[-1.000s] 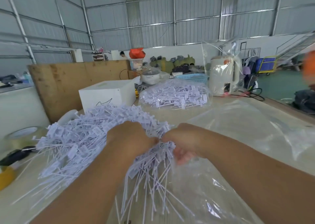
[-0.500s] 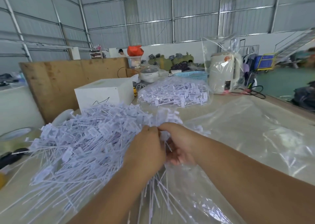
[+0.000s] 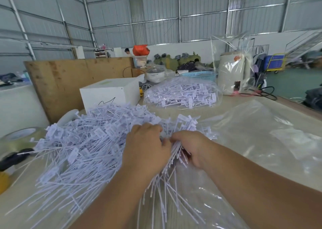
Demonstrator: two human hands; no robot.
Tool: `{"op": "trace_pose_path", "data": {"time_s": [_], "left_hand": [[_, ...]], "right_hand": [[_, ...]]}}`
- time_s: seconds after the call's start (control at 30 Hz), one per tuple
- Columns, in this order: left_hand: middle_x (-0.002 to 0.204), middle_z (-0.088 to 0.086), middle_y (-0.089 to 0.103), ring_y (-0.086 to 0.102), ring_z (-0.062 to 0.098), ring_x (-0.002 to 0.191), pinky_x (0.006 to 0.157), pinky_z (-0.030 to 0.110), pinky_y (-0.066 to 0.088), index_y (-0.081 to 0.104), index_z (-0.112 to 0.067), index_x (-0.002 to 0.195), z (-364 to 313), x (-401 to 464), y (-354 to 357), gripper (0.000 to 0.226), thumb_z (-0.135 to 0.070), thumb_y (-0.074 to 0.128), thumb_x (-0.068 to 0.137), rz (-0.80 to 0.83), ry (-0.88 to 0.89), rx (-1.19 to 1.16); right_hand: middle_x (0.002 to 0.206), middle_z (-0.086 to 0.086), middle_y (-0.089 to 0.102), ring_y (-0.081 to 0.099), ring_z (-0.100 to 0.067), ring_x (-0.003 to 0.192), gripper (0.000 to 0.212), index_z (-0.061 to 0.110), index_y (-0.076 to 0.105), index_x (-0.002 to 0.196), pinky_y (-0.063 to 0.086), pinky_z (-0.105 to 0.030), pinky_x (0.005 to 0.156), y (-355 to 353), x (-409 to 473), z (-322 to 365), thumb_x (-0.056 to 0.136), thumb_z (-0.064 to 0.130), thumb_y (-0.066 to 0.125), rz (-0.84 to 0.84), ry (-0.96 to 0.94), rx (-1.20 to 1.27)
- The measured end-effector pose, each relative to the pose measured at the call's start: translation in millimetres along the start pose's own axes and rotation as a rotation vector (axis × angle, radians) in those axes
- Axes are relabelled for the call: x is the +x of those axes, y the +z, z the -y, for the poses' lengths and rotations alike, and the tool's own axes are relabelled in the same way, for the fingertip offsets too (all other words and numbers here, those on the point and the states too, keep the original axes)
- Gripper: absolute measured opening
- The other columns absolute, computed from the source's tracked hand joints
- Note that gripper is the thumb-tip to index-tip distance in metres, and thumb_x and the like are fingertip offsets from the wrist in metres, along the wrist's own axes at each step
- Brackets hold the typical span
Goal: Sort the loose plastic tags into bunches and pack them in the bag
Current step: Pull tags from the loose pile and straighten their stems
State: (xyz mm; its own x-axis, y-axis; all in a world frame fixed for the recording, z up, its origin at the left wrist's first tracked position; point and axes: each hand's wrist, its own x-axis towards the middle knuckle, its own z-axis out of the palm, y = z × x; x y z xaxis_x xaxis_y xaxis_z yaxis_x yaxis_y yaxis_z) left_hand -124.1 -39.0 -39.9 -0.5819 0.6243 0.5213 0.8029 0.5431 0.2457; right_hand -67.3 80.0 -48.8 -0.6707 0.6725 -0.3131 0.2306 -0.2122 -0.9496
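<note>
A big heap of loose white plastic tags [image 3: 78, 146] with long thin tails covers the table's left half. My right hand [image 3: 190, 148] grips a bunch of tags [image 3: 184, 124], heads fanned upward, tails hanging toward me. My left hand [image 3: 146, 146] lies against the same bunch from the left, fingers curled on its stems. A large clear plastic bag [image 3: 261, 141] lies flat on the table to the right and under my forearms. Farther back sits a filled clear bag of tags [image 3: 183, 94].
A white box [image 3: 109, 92] stands behind the heap, in front of a plywood board [image 3: 69, 78]. A tape roll [image 3: 19, 138] and a dark tool [image 3: 14, 159] lie at the left edge. A white kettle in plastic [image 3: 233, 73], a blue basket [image 3: 198, 75] and cables [image 3: 264, 92] stand at the back.
My hands have drawn the bunch up and slightly right, out of the heap. The tag heads now fan out above my fingers, and the view has shifted a little.
</note>
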Motion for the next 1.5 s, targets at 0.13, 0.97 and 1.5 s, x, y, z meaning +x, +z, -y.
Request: {"op": "trace_pose_path", "data": {"time_s": [0.13, 0.97, 1.5], "left_hand": [[0.073, -0.006, 0.05, 0.046, 0.022, 0.095, 0.089, 0.038, 0.038, 0.046, -0.022, 0.065, -1.4, -2.0, 5.5, 0.036, -0.042, 0.044, 0.095, 0.12, -0.001, -0.01], [0.065, 0.002, 0.059, 0.06, 0.023, 0.063, 0.063, 0.04, 0.049, 0.06, -0.018, 0.089, 9.0, 2.2, 11.1, 0.026, -0.032, 0.042, 0.102, 0.009, 0.036, -0.362], [0.085, -0.02, 0.071, 0.064, 0.009, 0.089, 0.083, 0.036, 0.05, 0.067, -0.045, 0.099, -19.2, 19.0, -4.5, 0.043, -0.072, 0.05, 0.07, 0.182, -0.107, -1.03]], "right_hand": [[0.068, -0.019, 0.055, 0.053, -0.027, 0.063, 0.017, -0.005, 0.068, 0.081, 0.042, -0.038, 0.06, 0.8, 0.8, -4.9, 0.067, 0.006, 0.069, -0.037, -0.113, 0.063], [0.114, -0.013, 0.066, 0.062, -0.03, 0.106, 0.06, -0.002, 0.062, 0.117, 0.049, -0.043, 0.095, -38.2, -12.6, 36.9, 0.061, 0.008, 0.083, -0.03, -0.361, 0.167], [0.079, -0.007, 0.071, 0.07, -0.024, 0.074, 0.027, 0.01, 0.07, 0.09, 0.057, -0.034, 0.063, -58.6, -47.0, 26.1, 0.078, -0.014, 0.065, 0.312, -0.703, 0.214]]}}
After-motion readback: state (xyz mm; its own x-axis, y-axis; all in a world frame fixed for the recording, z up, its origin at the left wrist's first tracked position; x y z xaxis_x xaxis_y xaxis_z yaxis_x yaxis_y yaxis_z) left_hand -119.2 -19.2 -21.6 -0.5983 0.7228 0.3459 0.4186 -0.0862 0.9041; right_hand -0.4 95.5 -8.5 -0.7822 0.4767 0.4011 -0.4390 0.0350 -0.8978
